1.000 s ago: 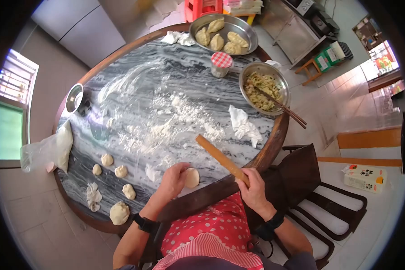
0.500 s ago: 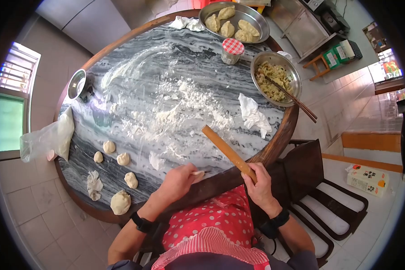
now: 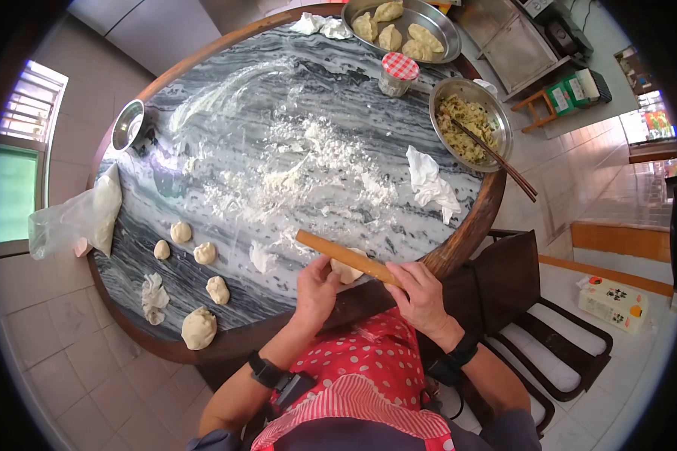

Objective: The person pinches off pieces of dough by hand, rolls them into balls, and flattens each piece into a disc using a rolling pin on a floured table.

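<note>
My right hand is wrapped round one end of a wooden rolling pin, which slants up to the left just inside the table's near edge. Under the pin lies a small flat dough round, partly covered by it. My left hand pinches the left edge of this round, its fingertips close to the pin. To the left, several small dough pieces and a bigger dough ball sit on the marble table. Loose flour is spread across the middle.
A metal bowl of filling with chopsticks stands at the right rim. Beyond are a jar with a checked lid and a pan of dumplings. A flour bag hangs over the left edge. A dark chair is at right.
My left hand has laid the dough down flat on the table. The rolling pin has swung lower and to the left, over the dough. The camera view has shifted slightly.
</note>
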### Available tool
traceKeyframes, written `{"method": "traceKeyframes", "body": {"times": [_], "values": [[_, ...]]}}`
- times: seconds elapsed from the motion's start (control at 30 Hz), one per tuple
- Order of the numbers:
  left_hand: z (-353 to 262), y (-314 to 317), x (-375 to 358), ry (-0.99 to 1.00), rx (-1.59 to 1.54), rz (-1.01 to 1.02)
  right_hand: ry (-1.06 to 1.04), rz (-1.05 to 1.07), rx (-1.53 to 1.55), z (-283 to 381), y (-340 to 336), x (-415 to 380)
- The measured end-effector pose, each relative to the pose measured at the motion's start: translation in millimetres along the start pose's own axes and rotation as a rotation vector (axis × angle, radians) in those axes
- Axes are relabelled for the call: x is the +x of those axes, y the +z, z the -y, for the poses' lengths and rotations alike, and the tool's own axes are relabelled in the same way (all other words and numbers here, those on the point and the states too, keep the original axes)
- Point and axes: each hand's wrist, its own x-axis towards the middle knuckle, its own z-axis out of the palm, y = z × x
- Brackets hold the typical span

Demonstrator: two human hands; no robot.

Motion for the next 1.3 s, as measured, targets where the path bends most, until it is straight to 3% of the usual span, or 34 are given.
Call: {"method": "traceKeyframes", "body": {"times": [0.07,0.3,0.4,0.43,0.5,0.63,0.8,0.93,1.1,1.3], "values": [[-6.1,-9.3,-4.6,-0.099,-0.305,0.036,-0.007,0.020,0.010,-0.9,3.9,-3.9],[-37.3,-19.8,-36.6,-0.391,-0.322,-0.146,-0.031,0.167,-0.097,-15.8,13.0,-6.7],[-25.1,-37.5,-36.9,0.394,0.641,-0.285,0.005,0.200,-0.148,-15.1,11.8,-6.2],[-26.6,-35.2,-30.2,0.393,0.641,-0.283,0.007,0.201,-0.147,-14.0,12.2,-6.0],[-26.8,-29.5,-16.8,0.517,1.369,-0.040,-0.014,0.166,-0.192,-10.4,14.4,-7.3],[-26.8,-38.0,-9.8,0.512,1.350,0.168,-0.055,0.102,-0.274,-12.7,20.5,-11.5],[-35.0,-34.8,8.7,0.563,1.394,0.128,-0.166,0.114,-0.411,-36.2,24.3,15.1],[-41.6,-26.7,29.8,0.552,1.401,0.100,-0.084,0.095,-0.473,-43.8,15.4,58.7],[-29.6,-33.2,0.1,0.527,1.389,0.135,-0.079,0.234,-0.391,-38.2,20.3,30.8],[-42.2,-30.4,46.1,0.535,1.344,0.039,-0.067,0.165,-0.395,-42.9,15.4,76.5]]}}
